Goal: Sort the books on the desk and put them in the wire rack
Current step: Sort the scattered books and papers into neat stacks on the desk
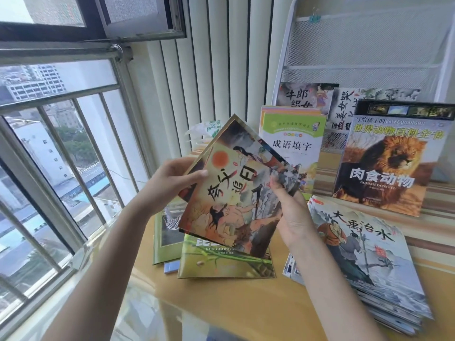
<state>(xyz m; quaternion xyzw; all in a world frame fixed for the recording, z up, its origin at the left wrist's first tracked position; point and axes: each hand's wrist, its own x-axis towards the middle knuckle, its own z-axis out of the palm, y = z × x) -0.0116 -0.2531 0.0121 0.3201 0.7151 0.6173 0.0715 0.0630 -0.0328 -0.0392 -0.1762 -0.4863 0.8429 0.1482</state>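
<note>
Both hands hold up a thin picture book (236, 190) with a red sun and running figures on its cover, tilted above the desk. My left hand (172, 178) grips its left edge, thumb on the cover. My right hand (290, 207) pinches its right edge. A second thin book sits directly behind it. The white wire rack (364, 50) stands at the back right, with two picture books (300, 97) in its lower tier. A stack of thin books (364, 249) lies on the desk at the right.
A green insect book (221, 264) and another green book (162, 232) lie flat under the held book. A white word-puzzle book (293, 143) and a lion book (389, 163) lean upright against the rack. A barred window is at the left, white slats behind.
</note>
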